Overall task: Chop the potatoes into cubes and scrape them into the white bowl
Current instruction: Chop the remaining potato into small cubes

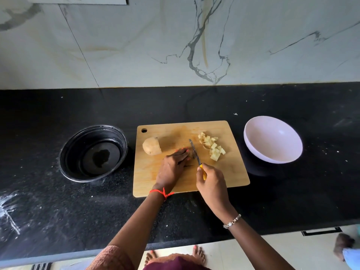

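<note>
Yellow-handled knife (195, 152) gripped in the right hand (211, 179), fingers curled round the handle, blade pointing away from the body and a little left, edge down toward the board. Left hand (173, 164) just beside it on the left, fingers arched over a potato piece (192, 155) and pinning it down. Fingertips nearly against the flat of the blade; the piece itself mostly hidden under them.

Judged from that: mid-cut, slicing along the far-to-near line, with uncut stock left of the blade and finished work right of it.

Further left, past the left knuckles, a half potato (151, 146) with its skin on, cut side turned right, nearer the left hand. Right of the blade, a loose heap of potato cubes (212, 148) on the far right part of the wooden cutting board (229, 178). Beyond the board's right edge and apart from it, the white bowl (272, 141), no cubes in it yet, nearer the right hand than the left. Hence probably a rightward sweep of the blade for the scraping, perhaps with the board's edge brought to the rim first.

Well off to the left on the black countertop (58, 201), a black bowl (93, 152), seemingly no part of the job.
</note>
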